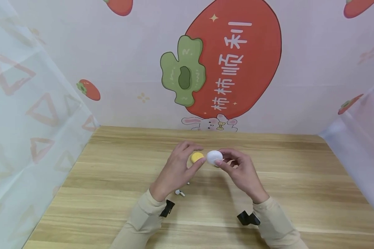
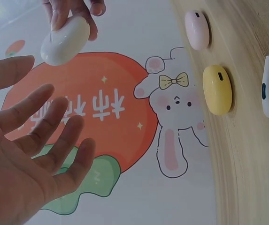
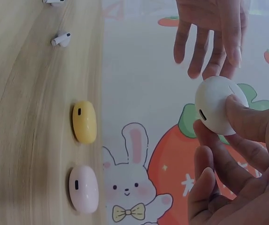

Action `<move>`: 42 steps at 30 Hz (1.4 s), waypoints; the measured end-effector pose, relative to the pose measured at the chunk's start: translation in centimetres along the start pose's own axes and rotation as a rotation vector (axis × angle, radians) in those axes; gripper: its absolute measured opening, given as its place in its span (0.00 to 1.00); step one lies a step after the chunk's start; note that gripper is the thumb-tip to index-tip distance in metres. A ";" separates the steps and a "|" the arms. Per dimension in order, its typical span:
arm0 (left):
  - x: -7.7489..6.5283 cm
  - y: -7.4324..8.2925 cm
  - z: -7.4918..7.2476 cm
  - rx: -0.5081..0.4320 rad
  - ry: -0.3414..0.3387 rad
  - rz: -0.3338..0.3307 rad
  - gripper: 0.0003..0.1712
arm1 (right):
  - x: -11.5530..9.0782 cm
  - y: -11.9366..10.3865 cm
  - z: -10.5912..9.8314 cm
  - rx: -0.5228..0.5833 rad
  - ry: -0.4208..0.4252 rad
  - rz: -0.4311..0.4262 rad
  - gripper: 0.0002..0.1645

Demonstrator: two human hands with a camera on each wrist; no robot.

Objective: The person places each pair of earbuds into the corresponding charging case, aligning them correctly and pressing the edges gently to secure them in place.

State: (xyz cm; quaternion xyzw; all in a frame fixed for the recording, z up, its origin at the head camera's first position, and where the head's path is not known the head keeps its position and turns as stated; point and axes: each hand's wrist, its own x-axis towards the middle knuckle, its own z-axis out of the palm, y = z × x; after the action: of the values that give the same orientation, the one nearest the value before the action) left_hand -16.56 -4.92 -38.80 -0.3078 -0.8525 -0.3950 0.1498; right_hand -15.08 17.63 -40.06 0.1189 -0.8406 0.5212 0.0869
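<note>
A rounded white earbud case (image 1: pixel 214 157), with a dark port slot visible in the right wrist view, is pinched by my right hand (image 1: pixel 241 171) above the table. My left hand (image 1: pixel 177 169) faces it with spread, relaxed fingers and holds nothing; a small gap separates it from the white case. Beneath and beyond the hands, a yellow earbud case (image 3: pixel 84 122) and a pink earbud case (image 3: pixel 83 189) lie side by side on the wood. The pink one cannot be made out in the head view. A white earbud (image 1: pixel 179 193) lies near my left wrist.
A second small white earbud (image 1: pixel 188 183) shows partly beside the left hand. The wooden tabletop (image 1: pixel 299 193) meets a printed backdrop (image 1: pixel 127 107) at its far edge, and white sheets (image 1: pixel 15 114) hang at both sides.
</note>
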 end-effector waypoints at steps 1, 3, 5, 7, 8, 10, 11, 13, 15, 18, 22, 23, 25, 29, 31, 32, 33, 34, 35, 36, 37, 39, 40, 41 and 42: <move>0.0 0.0 0.0 -0.005 -0.003 -0.003 0.18 | 0.0 -0.1 0.1 -0.001 -0.003 0.000 0.16; 0.0 0.1 0.0 -0.014 -0.008 -0.008 0.18 | -0.1 -0.2 0.2 -0.004 -0.009 0.003 0.16; 0.0 0.1 0.0 -0.024 -0.016 -0.008 0.19 | -0.2 -0.5 0.3 -0.001 -0.017 0.009 0.15; 0.0 0.2 0.0 -0.034 -0.024 -0.005 0.19 | -0.2 -0.7 0.5 0.005 -0.025 0.015 0.15; 0.0 0.2 0.0 -0.039 -0.028 0.000 0.18 | -0.3 -0.7 0.5 0.010 -0.029 0.019 0.15; -0.1 0.3 0.0 -0.044 -0.033 0.009 0.17 | -0.4 -0.9 0.7 0.018 -0.034 0.022 0.15; -0.1 0.3 0.1 -0.045 -0.034 0.014 0.16 | -0.4 -0.9 0.7 0.023 -0.037 0.024 0.15; -0.1 0.3 0.1 -0.043 -0.038 0.020 0.15 | -0.5 -1.0 0.8 0.029 -0.038 0.025 0.15; -0.2 0.3 0.1 -0.038 -0.039 0.023 0.13 | -0.5 -1.0 0.9 0.033 -0.037 0.027 0.15; -0.2 0.3 0.0 -0.037 -0.041 0.023 0.11 | -0.6 -1.0 1.1 0.035 -0.036 0.026 0.15; -0.1 0.3 -0.1 -0.053 -0.045 0.018 0.11 | -0.5 -1.0 1.2 0.035 -0.037 0.032 0.15; -0.1 0.2 -0.1 -0.065 -0.047 0.015 0.10 | -0.6 -1.0 1.3 0.035 -0.037 0.031 0.15; -0.1 0.3 -0.2 -0.100 -0.048 0.007 0.10 | -0.6 -1.1 1.3 0.039 -0.038 0.030 0.15; -0.1 0.2 -0.3 -0.182 -0.046 -0.008 0.09 | -0.7 -1.1 1.3 0.050 -0.039 0.011 0.14; -0.1 0.1 -0.2 -0.210 -0.045 -0.013 0.09 | -0.8 -1.1 1.3 0.056 -0.039 0.002 0.14; -0.1 0.1 -0.2 -0.219 -0.047 -0.019 0.09 | -0.8 -1.1 1.4 0.057 -0.038 0.001 0.14; -0.1 0.1 -0.2 -0.229 -0.049 -0.026 0.10 | -0.8 -1.1 1.4 0.059 -0.038 -0.002 0.14; -0.1 0.1 -0.3 -0.238 -0.052 -0.033 0.10 | -0.8 -1.1 1.4 0.059 -0.037 -0.005 0.14; -0.1 0.0 -0.3 -0.246 -0.054 -0.040 0.10 | -0.8 -1.1 1.4 0.060 -0.036 -0.007 0.14; -0.1 0.1 -0.3 -0.252 -0.056 -0.047 0.10 | -0.8 -1.1 1.4 0.061 -0.035 -0.008 0.14; -0.2 0.1 -0.3 -0.259 -0.058 -0.055 0.10 | -0.8 -1.1 1.4 0.061 -0.035 -0.010 0.14; -0.2 0.0 -0.3 -0.273 -0.063 -0.064 0.10 | -0.8 -1.1 1.4 0.062 -0.034 -0.012 0.14; -0.2 0.0 -0.4 -0.279 -0.066 -0.068 0.10 | -0.8 -1.1 1.4 0.062 -0.033 -0.014 0.14; -0.2 0.0 -0.4 -0.284 -0.067 -0.071 0.10 | -0.8 -1.1 1.4 0.062 -0.032 -0.016 0.14; -0.1 0.0 -0.4 -0.289 -0.068 -0.076 0.10 | -0.8 -1.1 1.4 0.062 -0.032 -0.018 0.14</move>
State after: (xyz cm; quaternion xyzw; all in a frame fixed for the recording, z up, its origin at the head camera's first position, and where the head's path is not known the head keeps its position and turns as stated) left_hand -16.42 -5.28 -38.59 -0.3070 -0.8024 -0.5084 0.0597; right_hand -14.00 15.96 -39.94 0.1375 -0.8242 0.5442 0.0744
